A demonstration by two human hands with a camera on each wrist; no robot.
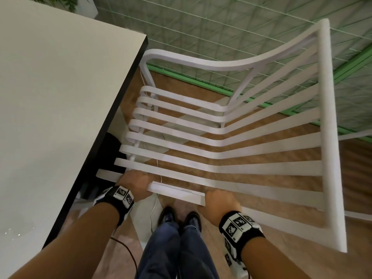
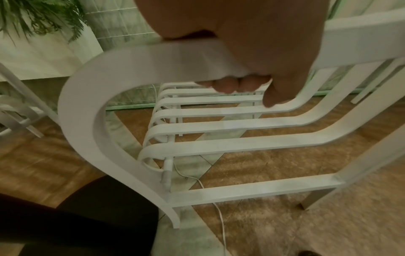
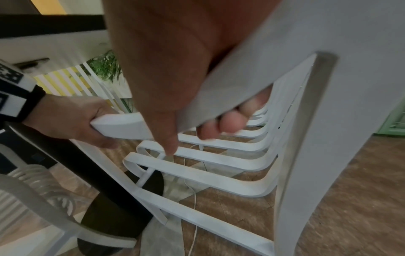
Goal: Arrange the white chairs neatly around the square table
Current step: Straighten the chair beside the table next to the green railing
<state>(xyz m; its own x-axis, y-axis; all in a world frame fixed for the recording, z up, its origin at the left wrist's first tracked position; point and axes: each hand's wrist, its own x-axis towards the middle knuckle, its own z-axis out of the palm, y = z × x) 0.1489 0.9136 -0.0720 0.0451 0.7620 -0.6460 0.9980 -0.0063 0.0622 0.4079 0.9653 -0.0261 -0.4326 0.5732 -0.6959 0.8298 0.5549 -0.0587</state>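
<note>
Hands gripped the near armrest of the white slatted chair (image 1: 221, 141), the left hand (image 1: 135, 185) curled round its left end beside the square table (image 1: 60, 97), the right hand (image 1: 220, 201) curled round its right end, while the chair stood just right of the table's dark edge.

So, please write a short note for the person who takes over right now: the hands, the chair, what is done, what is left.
Left hand: grips the near armrest of the white chair, at the end by the table.
Right hand: grips the same armrest, toward the backrest.
Chair: beside the square table, seat front facing the table edge; whether it is lifted cannot be told.
Done: chair brought to the table side.
Left: square it to the edge, let go. A white cable lies on the floor beneath; mind the legs.
</note>
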